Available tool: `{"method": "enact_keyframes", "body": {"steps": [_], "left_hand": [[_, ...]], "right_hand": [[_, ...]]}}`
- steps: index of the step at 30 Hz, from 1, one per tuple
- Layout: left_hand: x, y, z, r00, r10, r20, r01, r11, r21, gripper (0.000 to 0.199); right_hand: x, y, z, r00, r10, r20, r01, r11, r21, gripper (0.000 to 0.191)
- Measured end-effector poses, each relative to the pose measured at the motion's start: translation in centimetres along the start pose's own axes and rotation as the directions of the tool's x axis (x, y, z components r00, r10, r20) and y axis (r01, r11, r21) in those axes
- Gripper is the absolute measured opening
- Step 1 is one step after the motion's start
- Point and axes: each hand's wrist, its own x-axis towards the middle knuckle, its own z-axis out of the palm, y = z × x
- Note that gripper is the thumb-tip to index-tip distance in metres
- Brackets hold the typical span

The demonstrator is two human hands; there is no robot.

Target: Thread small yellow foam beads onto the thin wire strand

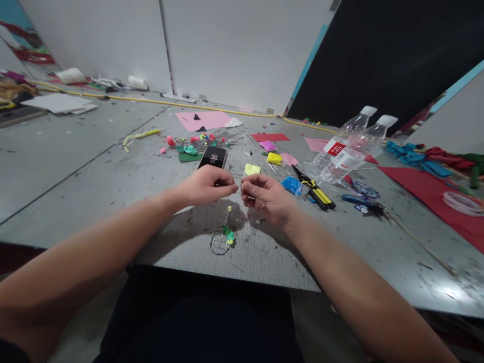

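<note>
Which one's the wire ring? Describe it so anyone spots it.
On the grey table, find the left hand. Between it and the near edge lies the wire ring. Unlike the loose wires farther back, it is round, with green lumps on its right side.

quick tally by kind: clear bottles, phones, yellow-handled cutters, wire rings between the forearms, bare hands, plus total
Clear bottles: 2
Phone: 1
Yellow-handled cutters: 1
Wire ring: 1
Left hand and right hand: 2
Total: 7

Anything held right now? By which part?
Right hand: seemingly a tiny pale-yellow bit at the thumb and fingertips; too small to tell which part. Left hand: fingertips together, can't tell if they hold anything.
</note>
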Motion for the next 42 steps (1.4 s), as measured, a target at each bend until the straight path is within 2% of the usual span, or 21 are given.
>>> {"method": "enact_keyframes", "body": {"steps": [5, 12, 16, 21, 28, 33, 37, 42], "left_hand": [[0.1, -0.2, -0.1, 0.997, -0.072, 0.008, 0.072, 0.997, -0.038, 0.022], [0.2, -0.8, -0.1, 1.000, 0.015, 0.009, -0.016, 0.993, 0.118, 0.024], [0.4, -1.1, -0.2, 1.000, -0.001, 0.030, -0.003, 0.992, 0.126, 0.026], [0.5, -1.0, -0.3, 1.000, -0.012, 0.029, 0.008, 0.992, 0.123, 0.025], [0.3, -0.3, -0.2, 0.992, -0.117, 0.045, 0.117, 0.993, 0.004, 0.018], [0.2, 0.3, -0.1, 0.988, -0.138, 0.069, 0.145, 0.983, -0.110, 0.021], [0.2, 0.5, 0.1, 0.987, -0.139, 0.084, 0.154, 0.965, -0.213, 0.026], [0.0, 0.8, 0.0, 0.984, -0.172, 0.055, 0.180, 0.942, -0.282, 0.020]], "right_hand": [[-0.3, -0.3, 0.3, 0.998, -0.053, 0.030, 0.053, 0.999, 0.001, 0.041], [-0.7, -0.7, 0.7, 0.999, -0.028, 0.035, 0.029, 0.999, -0.014, 0.026], [-0.6, -0.6, 0.7, 0.999, -0.044, 0.030, 0.045, 0.997, -0.057, 0.026], [-0.7, -0.4, 0.7, 0.996, -0.085, 0.010, 0.085, 0.977, -0.196, 0.030], [-0.8, -0.7, 0.8, 0.966, -0.254, -0.052, 0.221, 0.913, -0.341, 0.037], [-1.3, -0.9, 0.8, 0.949, -0.316, -0.019, 0.283, 0.874, -0.394, 0.034], [-1.4, -0.6, 1.0, 0.934, -0.357, 0.000, 0.331, 0.866, -0.375, 0.029], [-1.4, -0.4, 1.2, 0.926, -0.376, -0.038, 0.348, 0.887, -0.305, 0.023]]}}
